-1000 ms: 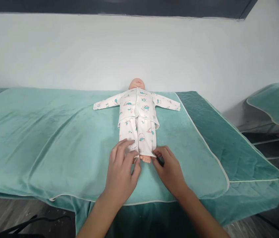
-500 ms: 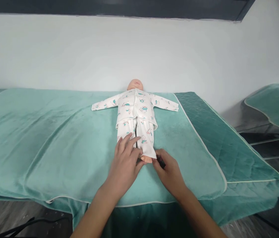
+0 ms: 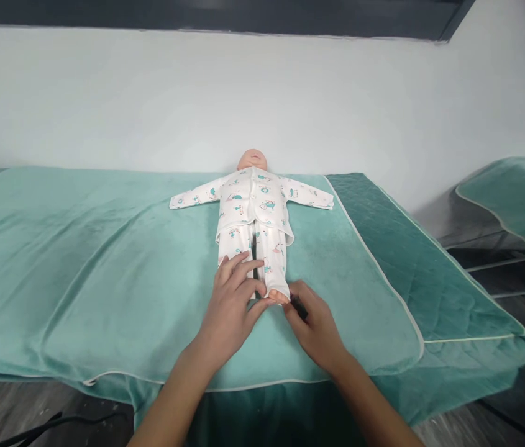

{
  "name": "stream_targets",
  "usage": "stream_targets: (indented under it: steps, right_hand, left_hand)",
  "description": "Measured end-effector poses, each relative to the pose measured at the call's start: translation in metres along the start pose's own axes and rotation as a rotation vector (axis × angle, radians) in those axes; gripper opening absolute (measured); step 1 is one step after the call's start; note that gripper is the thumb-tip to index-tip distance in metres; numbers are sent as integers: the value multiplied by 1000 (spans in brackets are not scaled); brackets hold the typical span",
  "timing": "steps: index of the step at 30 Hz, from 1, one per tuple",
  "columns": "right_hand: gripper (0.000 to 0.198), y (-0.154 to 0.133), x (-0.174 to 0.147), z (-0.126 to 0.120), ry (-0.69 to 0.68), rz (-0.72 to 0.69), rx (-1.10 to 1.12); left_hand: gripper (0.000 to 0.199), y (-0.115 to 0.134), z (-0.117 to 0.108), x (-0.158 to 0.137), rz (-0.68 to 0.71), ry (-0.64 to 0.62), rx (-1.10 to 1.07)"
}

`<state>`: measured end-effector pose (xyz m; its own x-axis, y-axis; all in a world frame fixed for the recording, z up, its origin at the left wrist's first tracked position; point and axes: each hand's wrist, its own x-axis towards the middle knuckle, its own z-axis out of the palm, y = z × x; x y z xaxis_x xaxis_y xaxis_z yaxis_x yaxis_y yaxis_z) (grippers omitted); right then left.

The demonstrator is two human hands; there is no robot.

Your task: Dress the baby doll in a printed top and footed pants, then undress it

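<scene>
A baby doll (image 3: 253, 159) lies on its back, arms spread, in a white printed jacket (image 3: 253, 198) and matching baby trousers (image 3: 274, 254). My left hand (image 3: 232, 298) pinches the left side of the trouser cuff nearest me, its other fingers lying over the trouser legs. On the other side of that cuff, my right hand (image 3: 313, 323) is closed with thumb and forefinger on the fabric. The doll's toes (image 3: 278, 297) show at the cuff between my hands. My left hand hides most of the other trouser leg's lower end.
A light green blanket (image 3: 104, 279) lies under the doll, over a darker quilted cover (image 3: 453, 292). Behind stands a white wall (image 3: 197, 99). Another green-covered surface (image 3: 518, 192) with metal bars is at right; a black cable (image 3: 57, 422) lies on the floor at lower left.
The trouser cuff has shifted at the foot, and more of the toes show inside its edge. Both hands keep their grip at the cuff. The view has moved slightly.
</scene>
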<state>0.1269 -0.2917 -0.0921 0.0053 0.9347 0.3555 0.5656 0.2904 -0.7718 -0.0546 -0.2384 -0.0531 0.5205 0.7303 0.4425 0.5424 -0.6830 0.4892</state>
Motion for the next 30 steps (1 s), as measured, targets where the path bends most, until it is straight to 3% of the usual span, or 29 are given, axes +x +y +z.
stream_targets:
  steps: [5,11,17,22,30]
  right_hand:
    - [9,-1,-3,-6,67,-72,127]
    - [6,-2,-5,-6,47,-174,66]
    - [12,2,-3,0,28,-135,-40]
    - [12,6,-6,1,28,-114,-78]
    - [10,9,-8,0,6,-94,-63]
  left_hand:
    - [6,0,-8,-6,7,85,-61]
    - [7,1,-2,-13,8,126,-67]
    - [11,-4,5,-17,11,118,-26]
    - [26,-8,8,-26,19,195,2]
    - [31,-11,5,-36,18,301,114]
